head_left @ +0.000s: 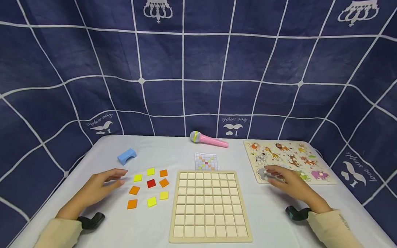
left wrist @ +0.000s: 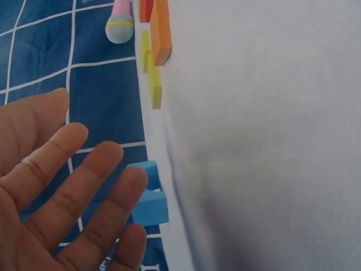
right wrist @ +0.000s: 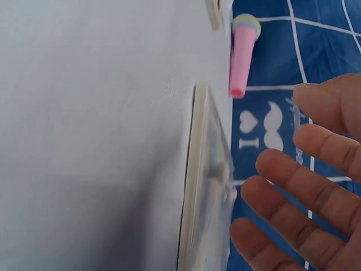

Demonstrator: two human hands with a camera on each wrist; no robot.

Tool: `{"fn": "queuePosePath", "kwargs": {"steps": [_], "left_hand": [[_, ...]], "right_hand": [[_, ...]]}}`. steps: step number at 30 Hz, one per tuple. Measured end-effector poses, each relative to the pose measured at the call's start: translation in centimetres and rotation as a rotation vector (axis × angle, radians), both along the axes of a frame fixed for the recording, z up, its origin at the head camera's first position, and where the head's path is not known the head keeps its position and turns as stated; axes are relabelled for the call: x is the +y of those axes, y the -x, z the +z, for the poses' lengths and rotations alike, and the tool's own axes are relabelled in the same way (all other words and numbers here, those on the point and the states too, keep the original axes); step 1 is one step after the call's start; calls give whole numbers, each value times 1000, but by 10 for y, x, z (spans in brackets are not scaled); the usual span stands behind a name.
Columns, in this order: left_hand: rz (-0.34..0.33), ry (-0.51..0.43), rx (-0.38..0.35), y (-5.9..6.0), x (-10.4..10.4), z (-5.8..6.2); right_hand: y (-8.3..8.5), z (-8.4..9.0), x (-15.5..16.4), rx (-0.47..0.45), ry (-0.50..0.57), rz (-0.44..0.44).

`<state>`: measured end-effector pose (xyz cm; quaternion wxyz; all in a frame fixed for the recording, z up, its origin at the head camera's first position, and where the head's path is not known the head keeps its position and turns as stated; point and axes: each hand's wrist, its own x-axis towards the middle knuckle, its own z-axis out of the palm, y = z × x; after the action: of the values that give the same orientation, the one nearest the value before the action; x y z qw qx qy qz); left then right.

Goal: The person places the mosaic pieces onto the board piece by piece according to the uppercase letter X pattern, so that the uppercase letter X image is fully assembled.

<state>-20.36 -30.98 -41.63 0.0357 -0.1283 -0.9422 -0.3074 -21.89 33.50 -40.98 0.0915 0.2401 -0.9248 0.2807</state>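
My left hand (head_left: 100, 185) hovers at the left of the table, its fingers relaxed and holding nothing. Just right of it lie several small square tiles: yellow ones (head_left: 138, 177), orange ones (head_left: 134, 190) and a single red tile (head_left: 151, 183). Beyond its fingertips sits a blue arched block (head_left: 126, 156). My right hand (head_left: 290, 182), also holding nothing, is over the near left corner of an animal puzzle board (head_left: 305, 160), covering part of the elephant picture. Between the hands lies a wooden grid board (head_left: 209, 205) with bare square cells. Loosely spread fingers show in both wrist views.
A small printed card with a coloured grid pattern (head_left: 206, 161) lies against the grid board's far edge. Farther back is a pink toy microphone (head_left: 209, 139). A dark blue checked cloth (head_left: 202, 58) hangs behind the white table (head_left: 149, 231) and along its sides.
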Motion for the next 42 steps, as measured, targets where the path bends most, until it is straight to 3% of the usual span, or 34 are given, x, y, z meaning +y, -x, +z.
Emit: {"fn": "queuePosePath", "kwargs": {"steps": [5,10,14,22,28,32,37,42], "left_hand": [[-26,-47,-1,1,-1,-4],[-38,-98,-72,5,-3,-7],[-43,-123,-145,9,-3,-8],[-122,-180,-190,14,-5,-9],[-125,-177,-247,21,-3,-10],[-172,-197,-303,25,-5,-10],[-176,-189,-343,28,-6,-10],[-164,-158,-329,28,-4,-11]], "right_hand": [[6,1,-9,-75,78,74],[9,2,-19,-145,154,171],[9,-2,-27,-253,227,231],[9,-14,-39,-463,397,354],[13,-22,-46,-532,410,364],[15,-26,-51,-548,411,352],[16,-29,-57,-517,383,323],[16,-31,-60,-488,343,267]]}}
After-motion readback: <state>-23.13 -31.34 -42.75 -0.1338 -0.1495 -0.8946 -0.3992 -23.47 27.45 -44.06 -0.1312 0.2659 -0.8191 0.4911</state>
